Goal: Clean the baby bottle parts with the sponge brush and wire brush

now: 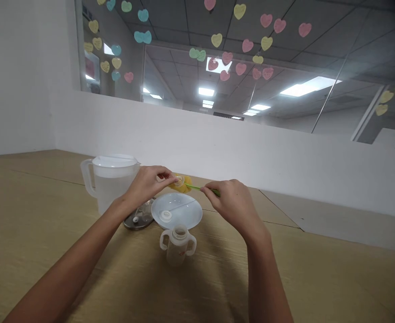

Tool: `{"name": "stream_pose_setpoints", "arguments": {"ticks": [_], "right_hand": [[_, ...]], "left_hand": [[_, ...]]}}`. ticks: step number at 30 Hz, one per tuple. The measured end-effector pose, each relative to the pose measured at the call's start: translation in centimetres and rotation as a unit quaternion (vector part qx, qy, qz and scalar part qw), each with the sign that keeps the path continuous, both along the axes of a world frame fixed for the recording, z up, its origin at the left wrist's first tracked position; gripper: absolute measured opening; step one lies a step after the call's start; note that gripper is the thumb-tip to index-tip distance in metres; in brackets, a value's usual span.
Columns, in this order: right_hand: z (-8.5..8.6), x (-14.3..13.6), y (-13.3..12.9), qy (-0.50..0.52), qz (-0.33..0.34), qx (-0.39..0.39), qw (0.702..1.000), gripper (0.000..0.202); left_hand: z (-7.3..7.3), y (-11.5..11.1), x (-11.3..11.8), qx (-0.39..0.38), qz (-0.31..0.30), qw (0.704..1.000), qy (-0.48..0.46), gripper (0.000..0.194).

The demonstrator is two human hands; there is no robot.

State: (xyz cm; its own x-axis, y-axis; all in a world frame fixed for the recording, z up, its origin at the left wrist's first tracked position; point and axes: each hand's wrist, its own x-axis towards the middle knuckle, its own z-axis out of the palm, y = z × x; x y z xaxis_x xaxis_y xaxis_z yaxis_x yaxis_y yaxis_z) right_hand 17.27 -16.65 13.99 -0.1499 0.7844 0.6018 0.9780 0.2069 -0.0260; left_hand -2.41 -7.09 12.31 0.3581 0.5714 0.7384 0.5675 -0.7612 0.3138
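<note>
Over the bowl, my right hand (232, 199) is closed around the green handle of a brush with a yellow sponge head (186, 185). My left hand (155, 179) pinches a small clear, ring-shaped piece (179, 181) against the sponge; its exact kind is hard to make out. Below both hands sits a pale bowl (192, 217) with a white ring cap (166, 216) inside. In front of the bowl, an uncapped translucent baby bottle (176, 253) with two side handles stands upright.
A lidded translucent pitcher (108, 193) stands behind my left forearm. Beside the bowl lies a dark metal tray (135, 226) bearing clear items, partly hidden by my left arm. Behind the table, a white wall (217, 148) rises to a window with heart-shaped notes.
</note>
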Motion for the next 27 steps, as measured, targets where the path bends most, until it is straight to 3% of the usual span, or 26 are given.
{"name": "stream_pose_setpoints", "arguments": {"ticks": [5,13,17,23,27], "right_hand": [[-0.2,0.2,0.2,0.002,-0.004,0.007,1.0,0.034],[-0.1,0.5,0.2,0.022,-0.003,-0.002,1.0,0.033],[-0.1,0.2,0.3,0.019,0.006,-0.01,1.0,0.033],[0.3,0.1,-0.9,0.046,0.057,-0.01,0.997,0.033],[0.5,0.7,-1.6,0.072,0.05,0.0,0.996,0.032]], "left_hand": [[0.2,-0.3,-0.3,-0.019,-0.054,0.998,0.013,0.022],[-0.2,0.1,-0.6,0.001,-0.065,0.998,0.015,0.021],[-0.2,0.3,-0.8,0.011,-0.009,1.0,0.024,0.029],[0.5,0.7,-2.1,0.049,0.137,0.989,0.033,0.042],[0.5,1.8,-3.6,-0.018,0.233,0.964,0.127,0.046]]}}
